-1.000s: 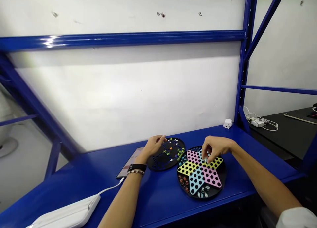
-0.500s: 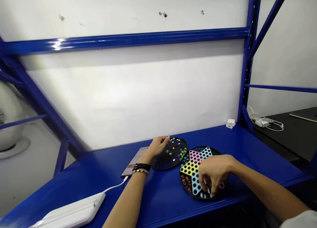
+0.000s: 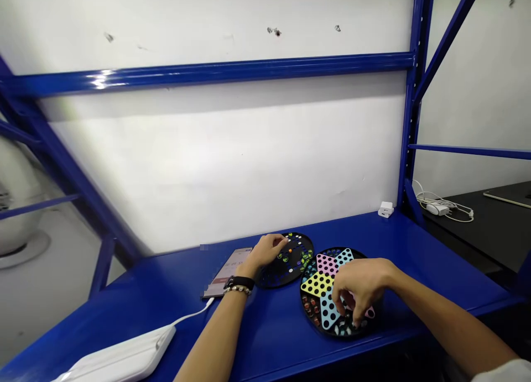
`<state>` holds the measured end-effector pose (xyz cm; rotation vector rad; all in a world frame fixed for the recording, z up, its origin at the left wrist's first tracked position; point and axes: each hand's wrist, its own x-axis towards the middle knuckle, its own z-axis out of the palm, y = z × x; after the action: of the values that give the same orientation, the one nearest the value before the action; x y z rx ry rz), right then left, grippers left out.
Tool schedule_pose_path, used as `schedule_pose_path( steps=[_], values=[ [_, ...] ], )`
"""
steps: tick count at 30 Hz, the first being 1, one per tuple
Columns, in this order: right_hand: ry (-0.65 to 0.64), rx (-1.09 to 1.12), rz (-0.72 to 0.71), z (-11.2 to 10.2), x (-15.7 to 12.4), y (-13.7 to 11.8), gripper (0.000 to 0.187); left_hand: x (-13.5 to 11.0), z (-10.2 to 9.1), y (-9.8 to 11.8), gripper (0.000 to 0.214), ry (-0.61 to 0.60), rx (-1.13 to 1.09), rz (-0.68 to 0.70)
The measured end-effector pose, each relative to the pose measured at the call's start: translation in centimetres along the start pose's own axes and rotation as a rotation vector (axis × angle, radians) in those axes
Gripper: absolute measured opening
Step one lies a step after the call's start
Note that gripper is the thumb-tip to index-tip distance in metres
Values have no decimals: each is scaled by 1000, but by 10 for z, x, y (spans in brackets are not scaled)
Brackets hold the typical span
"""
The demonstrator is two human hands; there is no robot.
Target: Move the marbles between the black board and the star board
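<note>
A round black board with a coloured star of holes (image 3: 324, 285) lies on the blue shelf (image 3: 265, 338). My right hand (image 3: 360, 289) hovers over its near right part, fingers curled down toward marbles in the rim; what they pinch is hidden. A second round black disc with holes and several coloured marbles (image 3: 290, 257) lies to the left. My left hand (image 3: 267, 250) rests on that disc's left edge, fingers bent over it. A black watch and bead bracelet sit on my left wrist (image 3: 237, 285).
A phone (image 3: 227, 270) lies left of the disc, with a white cable running to a white power bank (image 3: 120, 360) at the near left. A small white charger (image 3: 385, 209) sits by the blue upright. A black table with cables (image 3: 477, 221) stands at right.
My right hand moved from the star's far point down to the board's near right rim, then stayed there. The left hand has kept to the disc's edge.
</note>
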<state>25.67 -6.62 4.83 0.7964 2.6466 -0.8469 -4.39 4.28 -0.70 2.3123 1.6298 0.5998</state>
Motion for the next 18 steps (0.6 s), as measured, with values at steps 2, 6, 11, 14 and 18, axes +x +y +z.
schedule_pose_path(
  steps=[2, 6, 11, 14, 18],
  values=[
    [92, 44, -41, -3, -2, 4, 22, -1, 1, 0, 45, -49, -10, -6],
    [291, 42, -16, -8, -2, 10, 27, -2, 3, -3, 44, -179, -35, -41],
    [456, -29, 65, -9, 3, 15, 22, 0, 0, -6, 42, -228, -119, -37],
    [542, -61, 126, -9, 6, 21, 23, 0, -5, -6, 45, -288, -210, -59],
    [591, -62, 167, -8, 9, 26, 21, -1, -7, -8, 40, -361, -256, -58]
  ],
)
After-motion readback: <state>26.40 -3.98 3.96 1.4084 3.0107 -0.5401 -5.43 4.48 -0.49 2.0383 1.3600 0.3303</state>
